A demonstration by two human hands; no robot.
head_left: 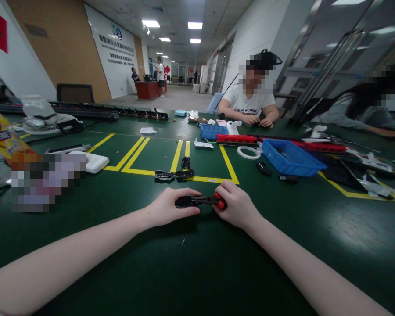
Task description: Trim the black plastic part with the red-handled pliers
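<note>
My left hand [173, 205] is closed around a small black plastic part [184, 202], gripping it between thumb and fingers. In my right hand [234, 204] are pliers with red handles [221, 201], the fingers wrapped around the grips. The dark jaws of the pliers [202, 200] point left and meet the right end of the black part; whether they pinch it I cannot tell. Just beyond my hands, several black plastic pieces [184, 174] lie on yellow tape lines. A tiny white sliver [183, 241] rests on the table nearer to me.
On the green table [134, 281] a blue bin [291, 158] and a white ring [249, 152] stand at the right, near black parts [263, 168]. A white box [95, 163] and a yellow snack bag [6, 138] are at left. Across the table sits a person [250, 98].
</note>
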